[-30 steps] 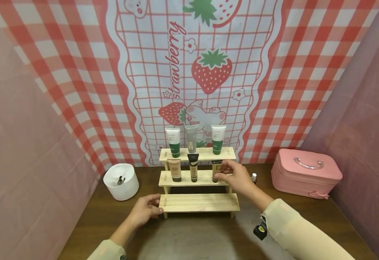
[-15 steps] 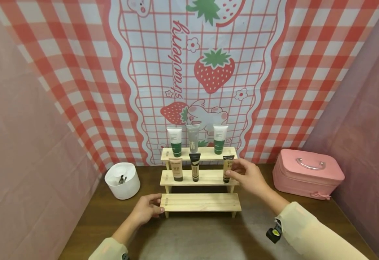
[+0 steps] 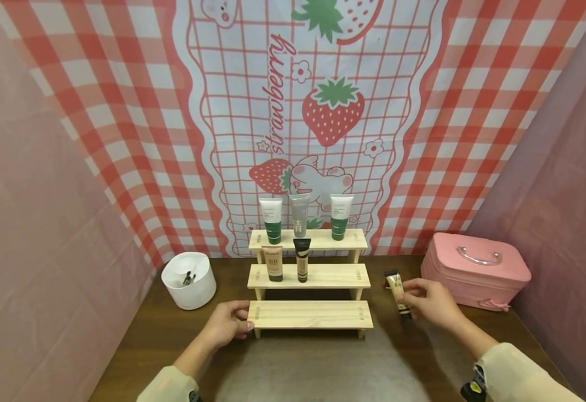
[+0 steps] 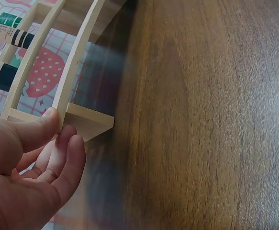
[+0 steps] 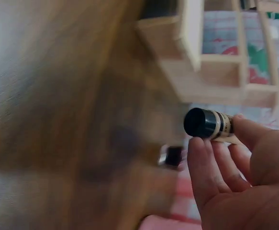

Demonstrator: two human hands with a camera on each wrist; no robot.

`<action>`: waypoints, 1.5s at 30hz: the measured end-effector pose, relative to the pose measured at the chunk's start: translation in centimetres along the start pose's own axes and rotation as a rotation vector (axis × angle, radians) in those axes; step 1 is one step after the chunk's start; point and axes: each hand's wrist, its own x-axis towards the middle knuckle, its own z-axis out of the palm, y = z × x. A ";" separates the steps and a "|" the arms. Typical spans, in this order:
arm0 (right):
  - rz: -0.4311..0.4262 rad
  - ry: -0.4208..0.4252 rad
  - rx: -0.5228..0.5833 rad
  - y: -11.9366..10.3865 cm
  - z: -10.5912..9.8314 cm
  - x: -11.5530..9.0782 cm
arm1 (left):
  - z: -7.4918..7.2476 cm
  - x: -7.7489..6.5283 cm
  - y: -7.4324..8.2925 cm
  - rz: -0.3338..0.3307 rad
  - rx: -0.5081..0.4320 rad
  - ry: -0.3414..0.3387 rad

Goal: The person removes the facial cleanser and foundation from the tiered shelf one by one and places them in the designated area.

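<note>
My right hand [image 3: 433, 304] holds a small beige cosmetic tube [image 3: 397, 289] with a black cap, in the air to the right of the stand. The tube tilts, cap downward; its black cap [image 5: 199, 123] faces the camera in the right wrist view. At the lowest step's left end, my left hand [image 3: 226, 322] pinches the wooden three-step stand [image 3: 313, 315], thumb above the board's edge and fingers below, as the left wrist view shows. A BB cream tube [image 3: 273, 263] and a black-and-beige tube [image 3: 302, 260] stand on the middle step, toward its left.
Two white-and-green tubes [image 3: 340, 216] and a grey tube [image 3: 299, 215] stand on the top step. A pink case [image 3: 474, 268] sits right, a white round holder [image 3: 189, 290] with brushes left. A small bottle [image 5: 171, 155] stands beyond the right hand.
My right hand has lifted the beige tube off the middle step's right end and carried it rightward, beyond the stand. The left hand keeps its hold on the lowest step.
</note>
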 end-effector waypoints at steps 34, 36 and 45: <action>0.084 0.005 -0.102 1.7 1.8 -0.5 | 0.4 -0.4 0.7 -0.065 -0.044 0.017; 0.000 0.032 -0.139 0.1 1.4 0.2 | 0.4 -0.4 0.7 -0.066 -0.042 0.021; -0.179 -0.022 -0.039 -9.0 3.1 3.8 | 0.2 -0.2 0.7 -0.073 -0.031 0.034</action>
